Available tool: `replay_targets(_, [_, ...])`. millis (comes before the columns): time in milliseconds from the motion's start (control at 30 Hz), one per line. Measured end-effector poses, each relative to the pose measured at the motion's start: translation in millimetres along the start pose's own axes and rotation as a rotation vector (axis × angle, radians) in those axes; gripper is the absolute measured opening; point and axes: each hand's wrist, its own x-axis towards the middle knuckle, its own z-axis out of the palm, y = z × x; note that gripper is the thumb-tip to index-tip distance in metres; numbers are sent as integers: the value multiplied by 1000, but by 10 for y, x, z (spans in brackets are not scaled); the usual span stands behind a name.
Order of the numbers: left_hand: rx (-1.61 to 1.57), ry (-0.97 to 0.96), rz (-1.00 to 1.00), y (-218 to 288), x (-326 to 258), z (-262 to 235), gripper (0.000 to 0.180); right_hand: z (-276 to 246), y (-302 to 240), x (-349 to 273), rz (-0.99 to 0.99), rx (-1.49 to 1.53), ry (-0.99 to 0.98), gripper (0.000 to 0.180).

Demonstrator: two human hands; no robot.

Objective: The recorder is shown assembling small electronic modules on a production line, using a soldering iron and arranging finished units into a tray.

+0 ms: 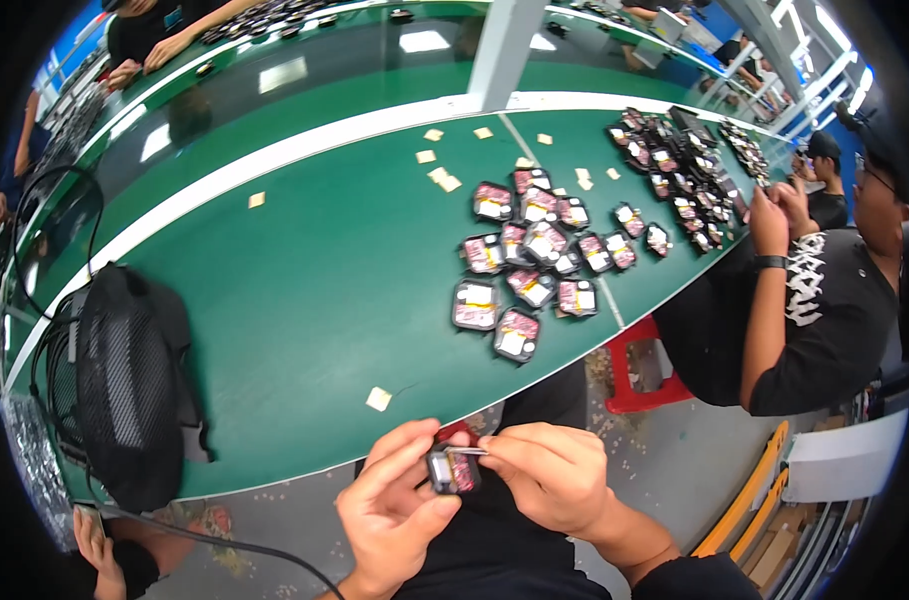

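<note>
A: Hands first, nearest the camera, at about six o'clock. The left hand [389, 510] pinches a small dark module [452, 470] between thumb and curled fingers, just off the near edge of the green table [304, 300]. How would the module handle?

B: Light, by the look of it, and stiff: a small hard black frame with a pink-and-white face. Probably delicate on that face, so the safe hold is by the frame's edges, as the left hand has it.

A: And the right hand [549, 475]?

B: Its fingertips are closed narrowly on a thin pale strip [471, 451] at the module's top, at roughly one o'clock from the piece. Whether that is a tab or a tool cannot be told. Both wrists are bent inward, palms facing each other, and the forearms come up from the lower edge.

A: Farther out?

B: A loose pile [534, 260] of like modules lies on the table at twelve to one o'clock, with small tan squares [378, 399] scattered about. A black mesh bag [124, 390] sits at nine o'clock. A seated person [814, 300] in a black shirt is at three o'clock.
</note>
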Motion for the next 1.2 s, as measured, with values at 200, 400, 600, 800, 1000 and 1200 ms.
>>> replay_targets(200, [779,-25,377,120,63,113,46,-159,-36,-102,374,555,-44,28])
replay_targets(400, [997,-136,524,104,133,230,46,-218,-215,-12,220,443,-112,36])
replay_targets(600, [1068,-94,509,99,59,195,57,-416,131,304,74,-198,212,34])
replay_targets(800, [1037,-62,425,42,-66,138,39,-668,828,750,215,-409,432,23])
replay_targets(1000, [1003,-46,409,0,-122,185,31,-745,1166,865,257,-430,331,20])
replay_targets(1200, [976,-27,386,-59,-81,170,28,-709,1173,593,429,-526,306,25])
